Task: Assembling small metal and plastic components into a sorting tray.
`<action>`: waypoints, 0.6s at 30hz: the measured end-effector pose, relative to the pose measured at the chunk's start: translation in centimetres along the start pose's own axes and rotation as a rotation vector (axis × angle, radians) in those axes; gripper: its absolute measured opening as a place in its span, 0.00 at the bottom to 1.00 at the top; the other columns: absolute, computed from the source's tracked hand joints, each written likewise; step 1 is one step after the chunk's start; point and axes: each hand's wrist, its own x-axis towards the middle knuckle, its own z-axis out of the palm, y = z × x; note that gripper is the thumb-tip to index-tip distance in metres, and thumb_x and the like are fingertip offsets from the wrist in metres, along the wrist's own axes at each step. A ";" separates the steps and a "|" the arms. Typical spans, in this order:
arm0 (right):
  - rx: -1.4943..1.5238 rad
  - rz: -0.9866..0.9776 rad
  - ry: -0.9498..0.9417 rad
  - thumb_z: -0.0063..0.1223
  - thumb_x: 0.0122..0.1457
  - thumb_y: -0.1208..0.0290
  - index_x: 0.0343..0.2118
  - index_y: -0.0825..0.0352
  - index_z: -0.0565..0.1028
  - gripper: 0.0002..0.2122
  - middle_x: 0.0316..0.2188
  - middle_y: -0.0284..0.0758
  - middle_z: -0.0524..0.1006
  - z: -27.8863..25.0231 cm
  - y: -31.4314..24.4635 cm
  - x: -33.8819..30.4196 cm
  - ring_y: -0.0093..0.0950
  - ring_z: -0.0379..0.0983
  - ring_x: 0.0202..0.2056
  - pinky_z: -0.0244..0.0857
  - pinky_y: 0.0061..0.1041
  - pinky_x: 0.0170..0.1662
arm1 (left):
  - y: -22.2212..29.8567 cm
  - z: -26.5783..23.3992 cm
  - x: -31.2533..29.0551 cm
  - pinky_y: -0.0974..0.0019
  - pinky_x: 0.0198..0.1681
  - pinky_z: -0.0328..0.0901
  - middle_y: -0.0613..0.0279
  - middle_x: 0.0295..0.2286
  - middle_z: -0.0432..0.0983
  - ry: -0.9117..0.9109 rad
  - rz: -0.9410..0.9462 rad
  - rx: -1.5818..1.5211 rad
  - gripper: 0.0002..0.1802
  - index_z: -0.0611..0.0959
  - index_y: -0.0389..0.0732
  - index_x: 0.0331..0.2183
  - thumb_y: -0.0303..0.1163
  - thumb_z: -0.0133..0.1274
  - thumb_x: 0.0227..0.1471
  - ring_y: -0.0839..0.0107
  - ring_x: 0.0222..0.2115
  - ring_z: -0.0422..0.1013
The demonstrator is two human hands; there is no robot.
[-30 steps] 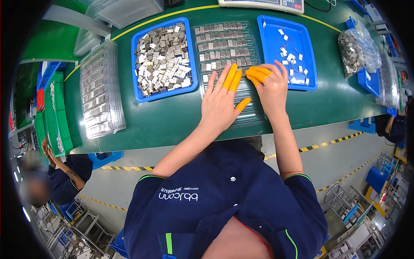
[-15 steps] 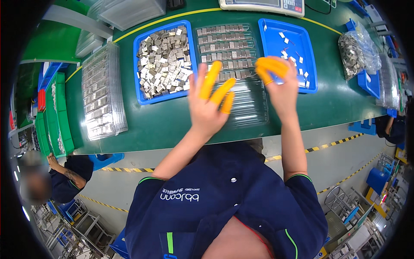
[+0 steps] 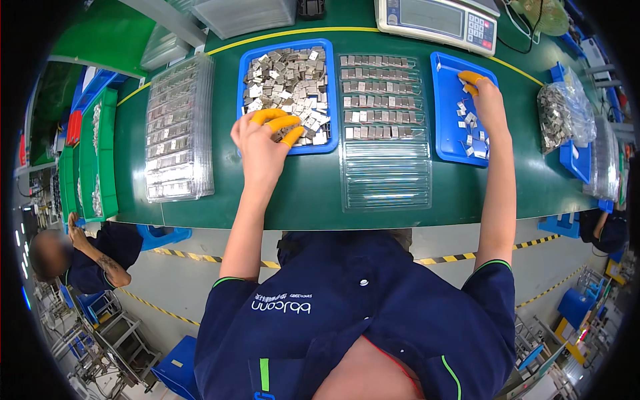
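Observation:
My left hand (image 3: 267,147), with yellow finger cots, reaches over the near edge of a blue tray (image 3: 335,100). Its bent, spread fingers touch a heap of small silver metal blocks (image 3: 287,77). In the right-hand blue tray (image 3: 447,150), my right hand (image 3: 487,103) has its yellow-covered fingertips drawn together; what they pinch, if anything, is hidden. Several small white square pieces (image 3: 470,120) with thin leads lie nearer me in that tray. Between the hands rests a clear ribbed plastic tray (image 3: 387,180), its far rows filled with metal blocks and its near ribs bare.
Stacked clear trays (image 3: 177,133) of blocks stand at the left, beside green bins (image 3: 103,153). A digital scale (image 3: 440,23) sits at the back. Bagged metal parts (image 3: 557,117) lie at the right. A co-worker (image 3: 100,257) works at the far left.
Both hands have left the clear ribbed tray. The left has gone left into the heap of metal blocks, the right has gone right into the other blue tray. The view has shifted slightly.

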 end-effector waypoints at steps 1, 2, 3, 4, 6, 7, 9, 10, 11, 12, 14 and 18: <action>0.038 0.036 0.012 0.45 0.47 0.85 0.36 0.67 0.75 0.13 0.34 0.43 0.75 -0.1 -0.5 -0.1 0.40 0.71 0.36 0.64 0.31 0.42 | 0.2 0.1 0.1 0.60 0.49 0.49 0.67 0.31 0.74 -0.081 0.021 -0.036 0.11 0.84 0.47 0.27 0.34 0.62 0.34 0.65 0.39 0.63; 0.034 0.038 0.012 0.45 0.47 0.85 0.36 0.67 0.75 0.13 0.34 0.43 0.75 -0.1 -0.4 -0.1 0.40 0.71 0.36 0.64 0.31 0.42 | 0.7 0.4 0.5 0.60 0.48 0.50 0.66 0.30 0.74 -0.074 0.027 -0.032 0.11 0.84 0.45 0.26 0.35 0.62 0.33 0.65 0.38 0.64; 0.038 0.055 0.003 0.46 0.46 0.85 0.35 0.68 0.76 0.13 0.34 0.43 0.75 0.0 -0.1 -0.1 0.39 0.71 0.36 0.65 0.31 0.41 | 1.1 0.6 0.7 0.60 0.48 0.50 0.66 0.30 0.74 -0.074 0.028 -0.036 0.11 0.84 0.45 0.26 0.35 0.62 0.33 0.65 0.38 0.64; 0.043 0.073 -0.006 0.47 0.45 0.85 0.34 0.69 0.76 0.12 0.34 0.43 0.75 0.2 0.1 0.0 0.39 0.71 0.35 0.65 0.31 0.41 | 1.5 0.7 0.9 0.60 0.48 0.50 0.65 0.29 0.75 -0.101 0.049 -0.050 0.11 0.84 0.43 0.26 0.35 0.62 0.33 0.65 0.38 0.64; 0.124 0.092 -0.029 0.49 0.45 0.84 0.34 0.70 0.76 0.11 0.34 0.42 0.75 0.7 1.4 0.2 0.36 0.72 0.34 0.65 0.29 0.40 | 1.4 1.5 1.5 0.60 0.46 0.53 0.62 0.27 0.75 -0.148 0.093 -0.027 0.12 0.83 0.40 0.26 0.33 0.62 0.34 0.64 0.37 0.65; 0.212 0.104 -0.054 0.50 0.45 0.84 0.34 0.71 0.76 0.10 0.33 0.42 0.76 0.8 2.0 0.2 0.34 0.72 0.33 0.66 0.27 0.39 | 1.4 1.6 1.8 0.60 0.46 0.53 0.62 0.27 0.75 -0.148 0.097 -0.031 0.12 0.83 0.40 0.26 0.33 0.62 0.34 0.64 0.37 0.65; 0.299 0.201 -0.123 0.52 0.45 0.83 0.34 0.71 0.76 0.10 0.32 0.40 0.76 0.1 1.2 0.7 0.30 0.72 0.32 0.66 0.24 0.38 | 1.3 1.6 2.2 0.60 0.45 0.56 0.60 0.24 0.75 -0.254 0.067 -0.211 0.09 0.83 0.39 0.25 0.30 0.61 0.34 0.62 0.33 0.66; 0.386 0.295 -0.192 0.53 0.46 0.82 0.34 0.71 0.76 0.10 0.30 0.39 0.77 -0.2 0.7 0.9 0.27 0.72 0.31 0.66 0.22 0.37 | 1.4 1.6 2.2 0.60 0.45 0.56 0.60 0.24 0.75 -0.254 0.067 -0.210 0.09 0.83 0.39 0.25 0.30 0.61 0.34 0.62 0.33 0.66; 0.386 0.295 -0.191 0.53 0.46 0.82 0.34 0.71 0.76 0.10 0.30 0.39 0.77 -0.5 0.3 1.0 0.27 0.72 0.31 0.66 0.22 0.37 | 1.7 1.6 2.1 0.63 0.43 0.59 0.61 0.24 0.75 -0.227 0.030 -0.230 0.08 0.82 0.37 0.25 0.29 0.60 0.36 0.64 0.31 0.67; 0.363 0.312 -0.217 0.55 0.45 0.80 0.33 0.72 0.76 0.10 0.29 0.36 0.76 -0.8 0.0 1.0 0.24 0.71 0.31 0.65 0.20 0.37 | 1.8 1.6 2.0 0.66 0.42 0.62 0.61 0.23 0.75 -0.199 -0.009 -0.250 0.07 0.81 0.36 0.25 0.27 0.59 0.37 0.66 0.28 0.69; 0.341 0.328 -0.242 0.57 0.45 0.79 0.32 0.72 0.76 0.10 0.28 0.34 0.76 -0.8 0.2 1.0 0.20 0.70 0.31 0.65 0.18 0.38 | 1.8 1.6 1.3 0.69 0.40 0.63 0.62 0.24 0.76 -0.190 -0.231 -0.500 0.07 0.80 0.35 0.27 0.26 0.58 0.40 0.70 0.27 0.69; 0.408 0.328 -0.224 0.58 0.43 0.79 0.33 0.71 0.77 0.11 0.26 0.36 0.76 0.3 1.5 0.9 0.22 0.71 0.27 0.66 0.18 0.35 | 1.5 0.5 0.6 0.76 0.35 0.64 0.60 0.28 0.76 -0.189 -0.597 -1.158 0.10 0.78 0.31 0.32 0.24 0.56 0.44 0.77 0.27 0.70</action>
